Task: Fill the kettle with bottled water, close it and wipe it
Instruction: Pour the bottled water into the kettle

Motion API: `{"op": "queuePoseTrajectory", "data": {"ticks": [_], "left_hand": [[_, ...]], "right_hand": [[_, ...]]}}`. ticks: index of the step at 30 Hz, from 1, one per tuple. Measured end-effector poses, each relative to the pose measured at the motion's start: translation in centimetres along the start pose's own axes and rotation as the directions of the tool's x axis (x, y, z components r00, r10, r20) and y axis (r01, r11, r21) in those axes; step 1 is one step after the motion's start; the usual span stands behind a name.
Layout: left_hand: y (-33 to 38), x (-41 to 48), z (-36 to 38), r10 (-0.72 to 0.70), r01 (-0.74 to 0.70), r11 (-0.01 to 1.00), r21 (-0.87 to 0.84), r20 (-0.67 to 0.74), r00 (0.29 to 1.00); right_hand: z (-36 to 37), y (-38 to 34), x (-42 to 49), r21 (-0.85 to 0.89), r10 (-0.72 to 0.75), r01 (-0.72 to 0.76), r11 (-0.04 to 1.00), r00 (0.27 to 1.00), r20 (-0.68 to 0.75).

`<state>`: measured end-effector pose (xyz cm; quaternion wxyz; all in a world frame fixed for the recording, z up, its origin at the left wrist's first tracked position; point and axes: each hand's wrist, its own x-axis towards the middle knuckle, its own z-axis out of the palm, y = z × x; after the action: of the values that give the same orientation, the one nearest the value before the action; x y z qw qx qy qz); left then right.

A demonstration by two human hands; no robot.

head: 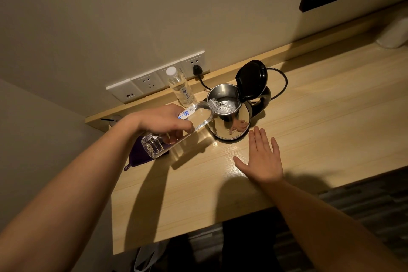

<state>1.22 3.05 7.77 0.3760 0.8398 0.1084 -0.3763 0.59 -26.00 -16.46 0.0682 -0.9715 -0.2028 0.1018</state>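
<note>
Water pouring from a tipped bottle into the open kettle on a wooden desk.

A purple cloth [138, 157] lies at the far left, partly under the left hand [163, 120], whose fingers are wrapped around the tipped bottle [187, 123]; its mouth sits over the kettle [231, 115] rim at the kettle's 9 o'clock. A second capped bottle [181, 86] stands at the kettle's 10 o'clock. The kettle's lid [251, 78] stands raised. At its 5 o'clock the right hand [261, 159] rests flat, fingers spread, holding nothing, on the desk [331, 121].
</note>
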Motion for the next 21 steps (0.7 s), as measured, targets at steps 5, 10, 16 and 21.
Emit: {"op": "queuePoseTrajectory", "data": {"ticks": [5, 10, 16, 21], "left_hand": [[-0.01, 0.15, -0.09, 0.005, -0.005, 1.000, 0.010, 0.000, 1.000], [0.06, 0.25, -0.21, 0.004, -0.004, 0.999, 0.036, -0.007, 1.000], [0.12, 0.30, -0.33, -0.004, 0.003, 0.999, 0.038, 0.004, 1.000], [0.08, 0.35, -0.42, -0.014, 0.014, 1.000, 0.020, 0.013, 1.000]], "right_hand": [[0.00, 0.03, 0.03, -0.001, -0.001, 0.001, 1.000, 1.000, 0.008], [-0.04, 0.07, -0.01, -0.001, -0.004, 0.004, 1.000, 1.000, 0.011], [0.00, 0.08, 0.03, 0.002, -0.006, 0.006, 1.000, 1.000, 0.003], [0.18, 0.13, 0.09, 0.006, -0.005, 0.005, 1.000, 1.000, -0.002]]}}
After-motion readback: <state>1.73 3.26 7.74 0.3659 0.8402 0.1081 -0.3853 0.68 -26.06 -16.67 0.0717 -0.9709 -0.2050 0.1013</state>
